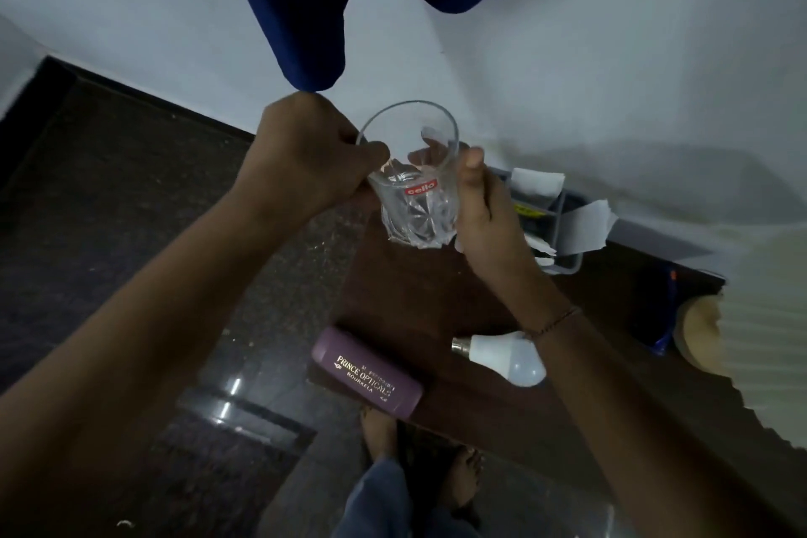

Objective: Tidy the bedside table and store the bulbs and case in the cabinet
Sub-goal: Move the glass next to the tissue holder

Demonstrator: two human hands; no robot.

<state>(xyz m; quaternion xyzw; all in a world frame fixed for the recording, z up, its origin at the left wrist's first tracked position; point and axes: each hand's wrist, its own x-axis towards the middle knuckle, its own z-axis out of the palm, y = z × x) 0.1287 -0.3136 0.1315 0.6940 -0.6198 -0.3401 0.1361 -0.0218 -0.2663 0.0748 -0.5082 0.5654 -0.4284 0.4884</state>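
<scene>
Both hands are up over the far end of the bedside table, sharing one Cello glass tumbler. Left hand is curled round its left side w/ thumb at the rim. Right hand is clamped on the right side, thumb up by the rim. Neither is free.

Task items lie below the hands, twd the person, at the table's near edge. LED bulb is on its side right under the right wrist, so the right hand is nearer it. Its long axis is approx left-right: metal cap points left twd the case, dome points right and slightly nearer. Only one bulb in view.

Purple spectacle case sits at the near-left corner, near the bulb but apart, lid up w/ lettering showing. Its long axis is diagonal, far-left to near-right, along the table edge, and it looks about equally far from each hand.

Grey basket w/ papers is just beside the right hand. Cabinet: can't tell where it is.

Judgement: the glass needs putting down first, then a reach back twd the body.
</scene>
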